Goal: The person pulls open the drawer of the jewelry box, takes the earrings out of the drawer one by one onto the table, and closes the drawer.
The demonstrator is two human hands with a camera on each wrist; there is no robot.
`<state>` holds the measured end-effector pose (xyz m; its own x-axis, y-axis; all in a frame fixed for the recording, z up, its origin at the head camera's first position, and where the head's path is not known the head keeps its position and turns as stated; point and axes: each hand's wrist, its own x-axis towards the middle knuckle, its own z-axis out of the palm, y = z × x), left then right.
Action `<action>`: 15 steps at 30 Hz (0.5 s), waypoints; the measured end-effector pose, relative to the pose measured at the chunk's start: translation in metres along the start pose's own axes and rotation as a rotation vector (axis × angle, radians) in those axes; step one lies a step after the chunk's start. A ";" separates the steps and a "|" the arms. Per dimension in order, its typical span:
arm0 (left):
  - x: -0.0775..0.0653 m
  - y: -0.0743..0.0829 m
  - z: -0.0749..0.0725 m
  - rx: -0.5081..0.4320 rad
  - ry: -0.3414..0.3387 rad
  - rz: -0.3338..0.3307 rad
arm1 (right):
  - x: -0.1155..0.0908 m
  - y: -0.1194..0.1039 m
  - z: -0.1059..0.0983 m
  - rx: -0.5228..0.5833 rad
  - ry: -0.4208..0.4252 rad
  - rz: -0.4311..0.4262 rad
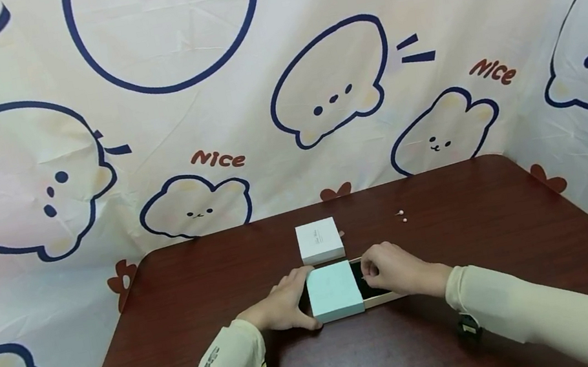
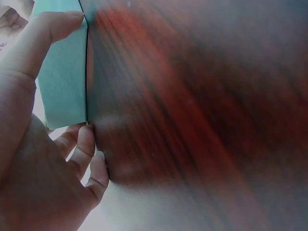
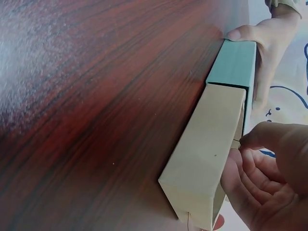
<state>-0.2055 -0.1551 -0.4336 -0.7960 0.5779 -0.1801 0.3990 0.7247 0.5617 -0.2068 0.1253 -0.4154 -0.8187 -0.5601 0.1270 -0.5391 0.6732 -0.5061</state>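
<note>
A light-teal box sleeve [image 1: 334,291] lies on the table with its cream drawer [image 3: 202,130] pulled out to the right. My left hand [image 1: 284,305] grips the sleeve's left end, thumb along the near side and fingers at the far side. Over the drawer's dark lining [image 1: 359,277], my right hand [image 1: 394,267] has thumb and fingertips together. In the right wrist view a thin, pin-like piece [image 3: 236,141] sticks out from the pinch, close to the drawer's rim; the rest of it is hidden by the fingers.
Just behind the teal sleeve stands a white box [image 1: 318,240] with small print on its lid. Two tiny white-headed studs [image 1: 401,213] lie at the back right of the dark wooden table [image 1: 213,263]. A printed cloth [image 1: 256,105] hangs around the table's back and sides.
</note>
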 end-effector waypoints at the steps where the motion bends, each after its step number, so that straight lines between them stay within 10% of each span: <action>1: 0.000 0.000 0.000 0.002 0.001 0.002 | 0.000 0.000 0.000 -0.001 0.006 0.000; 15: 0.000 0.002 0.000 0.020 0.017 0.017 | -0.006 0.008 -0.009 0.017 0.075 -0.004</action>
<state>-0.2047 -0.1538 -0.4326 -0.7963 0.5842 -0.1569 0.4215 0.7220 0.5487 -0.2075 0.1382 -0.4127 -0.8294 -0.5247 0.1920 -0.5394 0.6626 -0.5196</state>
